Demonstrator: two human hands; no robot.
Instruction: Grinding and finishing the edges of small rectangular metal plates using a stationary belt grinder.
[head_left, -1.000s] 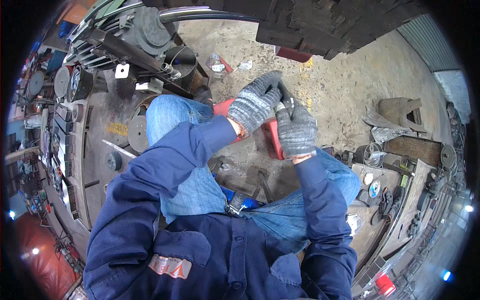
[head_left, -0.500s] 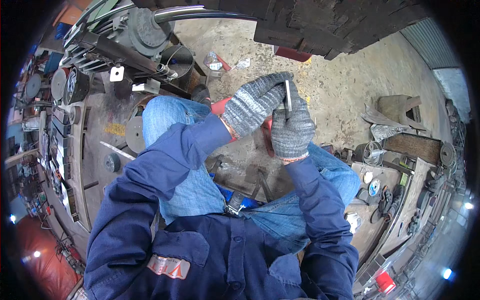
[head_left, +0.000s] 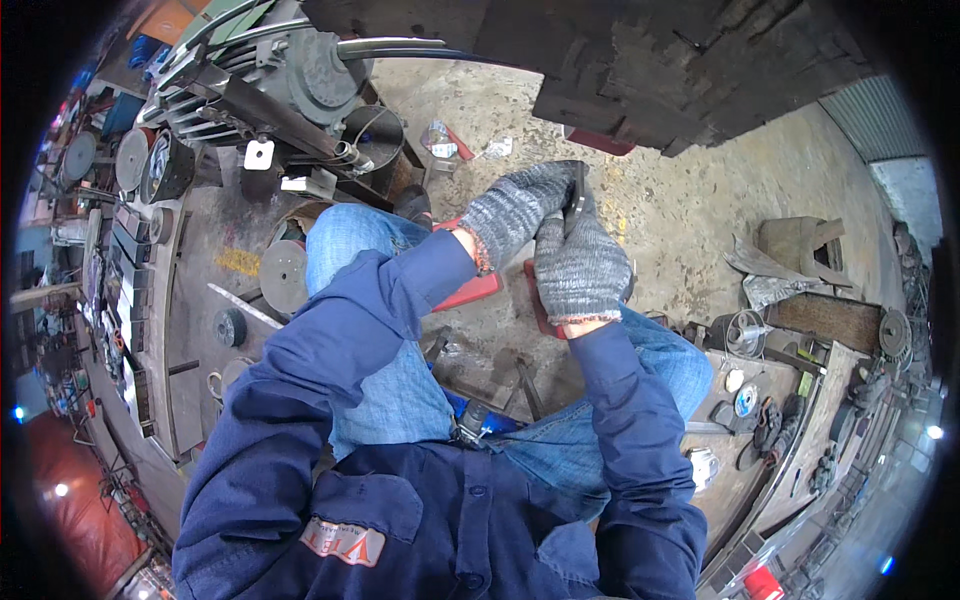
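A thin, narrow metal plate (head_left: 578, 186) stands nearly edge-on between my two gloved hands, over the space between my knees. My left hand (head_left: 518, 212), in a grey knit glove, is closed on the plate's far part from the left side. Closer to me, my right hand (head_left: 583, 268) wears a matching glove and grips the near end, its thumb and fingers pressed together. The plate's face looks dark now, and the gloves cover much of it. Both fingertips lie partly hidden behind the plate and each other.
A large dark, patchy panel (head_left: 650, 65) overhangs ahead. At the far left stand an electric motor (head_left: 325, 80), a dark bucket (head_left: 373, 138) and a white square plate with a hole (head_left: 259, 155). Red bars (head_left: 470, 291) lie between my knees. Discs (head_left: 746, 400) sit on the right-hand board.
The plate has turned, its bright strip giving way to a dark side. Both hands stay on it with a slight shift in grip. The whole view has swung a little.
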